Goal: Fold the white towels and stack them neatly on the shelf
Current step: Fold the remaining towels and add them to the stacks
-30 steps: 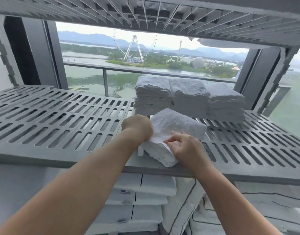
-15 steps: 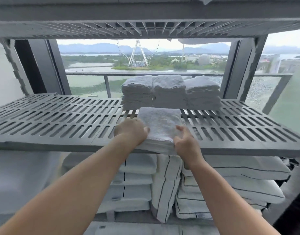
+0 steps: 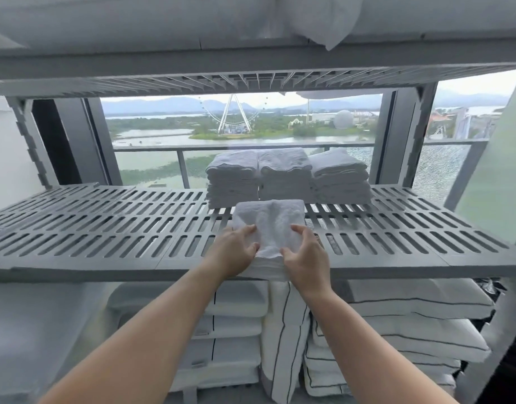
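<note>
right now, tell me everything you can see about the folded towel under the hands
The folded towel is white terry cloth with a nubbly, slightly creased top, squarish, lying flat on the grey slotted shelf at its front edge, where layered folds show. The left hand rests on its near left corner and the right hand on its near right, thumbs and forefingers on top. Three towel stacks stand just behind; a gap cannot be made out.
</note>
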`<state>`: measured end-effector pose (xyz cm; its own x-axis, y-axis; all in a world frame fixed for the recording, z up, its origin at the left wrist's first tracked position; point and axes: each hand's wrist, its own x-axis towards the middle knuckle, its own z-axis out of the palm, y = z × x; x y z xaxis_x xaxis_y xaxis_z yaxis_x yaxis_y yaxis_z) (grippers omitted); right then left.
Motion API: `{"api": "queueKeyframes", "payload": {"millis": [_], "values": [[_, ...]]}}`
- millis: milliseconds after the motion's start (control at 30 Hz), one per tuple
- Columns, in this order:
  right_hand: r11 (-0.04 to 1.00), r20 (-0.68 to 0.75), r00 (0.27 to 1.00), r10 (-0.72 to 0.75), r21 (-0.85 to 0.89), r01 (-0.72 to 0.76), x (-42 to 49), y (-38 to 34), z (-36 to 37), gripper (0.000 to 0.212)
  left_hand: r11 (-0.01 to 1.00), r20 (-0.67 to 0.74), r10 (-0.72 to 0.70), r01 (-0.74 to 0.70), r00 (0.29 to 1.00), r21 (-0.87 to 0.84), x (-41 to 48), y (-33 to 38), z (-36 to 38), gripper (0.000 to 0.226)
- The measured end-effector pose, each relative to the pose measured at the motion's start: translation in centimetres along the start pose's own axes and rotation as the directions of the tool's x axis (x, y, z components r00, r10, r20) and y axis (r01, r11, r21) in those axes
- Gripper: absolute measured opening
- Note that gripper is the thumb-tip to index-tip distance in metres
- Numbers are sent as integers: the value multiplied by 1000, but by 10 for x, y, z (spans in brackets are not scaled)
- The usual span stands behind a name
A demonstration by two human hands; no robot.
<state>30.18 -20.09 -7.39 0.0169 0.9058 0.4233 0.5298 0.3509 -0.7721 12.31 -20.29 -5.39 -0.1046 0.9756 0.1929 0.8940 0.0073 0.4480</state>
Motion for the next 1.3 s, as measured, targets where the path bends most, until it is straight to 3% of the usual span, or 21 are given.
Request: {"api": "queueKeyframes", "payload": {"millis": [367,800,1300], "values": [[999,-131,990,-43,-18,41,9,8,-38,50,984,-73,159,-164,985,-74,7,46,6,67],[1000,-278,961,-2,-6,1,38,43,-116,55,945,-227,203,-251,953,-208,26,152,32,59],[992,-452,890,-67,-128,10,190,57,-127,59,856,-341,332,-432,879,-282,187,188,34,52]]}}
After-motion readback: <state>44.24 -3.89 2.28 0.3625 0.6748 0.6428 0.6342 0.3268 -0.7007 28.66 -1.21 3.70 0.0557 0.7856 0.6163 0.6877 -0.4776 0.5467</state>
